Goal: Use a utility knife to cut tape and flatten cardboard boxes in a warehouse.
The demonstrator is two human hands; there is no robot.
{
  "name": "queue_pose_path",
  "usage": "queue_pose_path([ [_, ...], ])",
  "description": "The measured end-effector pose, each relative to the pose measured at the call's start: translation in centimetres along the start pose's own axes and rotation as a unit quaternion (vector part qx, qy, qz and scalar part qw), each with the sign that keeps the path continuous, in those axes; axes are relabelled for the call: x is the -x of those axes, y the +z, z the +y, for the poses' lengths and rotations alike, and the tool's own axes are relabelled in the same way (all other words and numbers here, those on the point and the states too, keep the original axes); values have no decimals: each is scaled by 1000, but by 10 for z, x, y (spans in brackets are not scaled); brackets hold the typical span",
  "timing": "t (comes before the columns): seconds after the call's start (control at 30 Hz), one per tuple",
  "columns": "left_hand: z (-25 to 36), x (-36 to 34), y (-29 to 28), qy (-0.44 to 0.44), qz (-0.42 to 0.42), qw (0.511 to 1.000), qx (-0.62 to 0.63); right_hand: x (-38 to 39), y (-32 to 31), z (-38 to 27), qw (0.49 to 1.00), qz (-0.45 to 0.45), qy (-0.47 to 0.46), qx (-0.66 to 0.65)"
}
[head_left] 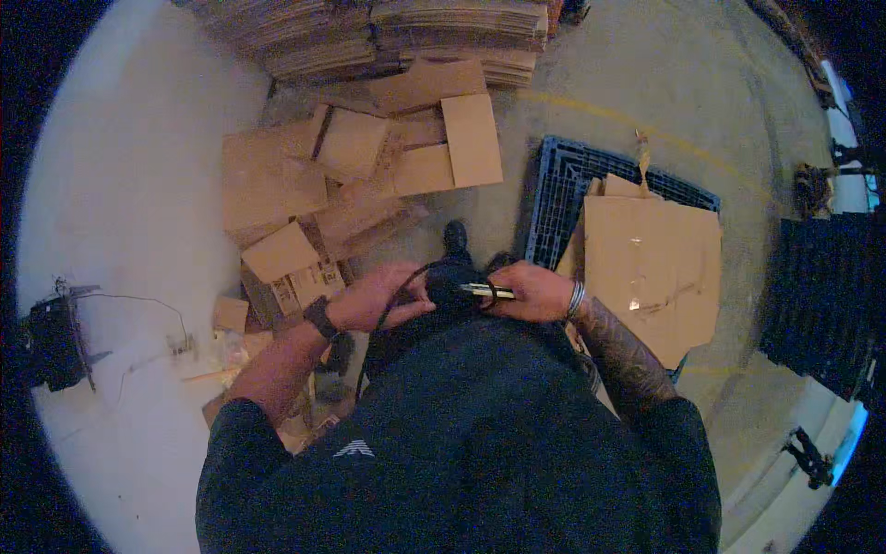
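Observation:
My right hand (533, 292) is closed around a slim yellow-and-silver tool (486, 290), its tip pointing left toward my other hand. The tool looks like a utility knife, but its exact kind is unclear. Just left of it, in front of my waist, my left hand (383, 297) has its fingers curled together. Whatever they grip is lost against my dark clothing. A black cord (388, 305) loops over the left hand and runs across to the right one.
Flattened and opened cardboard boxes (277, 180) litter the floor ahead and to the left. Behind them stand stacks of flat cardboard (452, 42). A dark blue plastic pallet (544, 208) carries cardboard sheets (651, 268) at my right. Dark stacked items (817, 295) stand farther right.

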State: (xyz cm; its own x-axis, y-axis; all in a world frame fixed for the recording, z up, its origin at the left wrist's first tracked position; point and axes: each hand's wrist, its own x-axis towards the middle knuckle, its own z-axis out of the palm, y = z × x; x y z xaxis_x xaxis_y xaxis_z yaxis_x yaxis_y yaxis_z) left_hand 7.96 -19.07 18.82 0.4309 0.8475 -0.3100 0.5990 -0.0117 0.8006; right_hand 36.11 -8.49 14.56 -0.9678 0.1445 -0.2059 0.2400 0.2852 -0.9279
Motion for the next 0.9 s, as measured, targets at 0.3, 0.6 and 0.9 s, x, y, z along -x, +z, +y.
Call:
queue_pose_path([
  [0.3, -71, -37, 17, -44, -239, 968, 67, 38, 9, 38, 937, 287, 187, -62],
  [0.6, -79, 96, 18, -221, -190, 944, 153, 99, 5, 67, 862, 403, 297, -83],
  [0.9, -71, -65, -17, -13, -235, 972, -14, 80, -17, 75, 874, 412, 254, 37],
])
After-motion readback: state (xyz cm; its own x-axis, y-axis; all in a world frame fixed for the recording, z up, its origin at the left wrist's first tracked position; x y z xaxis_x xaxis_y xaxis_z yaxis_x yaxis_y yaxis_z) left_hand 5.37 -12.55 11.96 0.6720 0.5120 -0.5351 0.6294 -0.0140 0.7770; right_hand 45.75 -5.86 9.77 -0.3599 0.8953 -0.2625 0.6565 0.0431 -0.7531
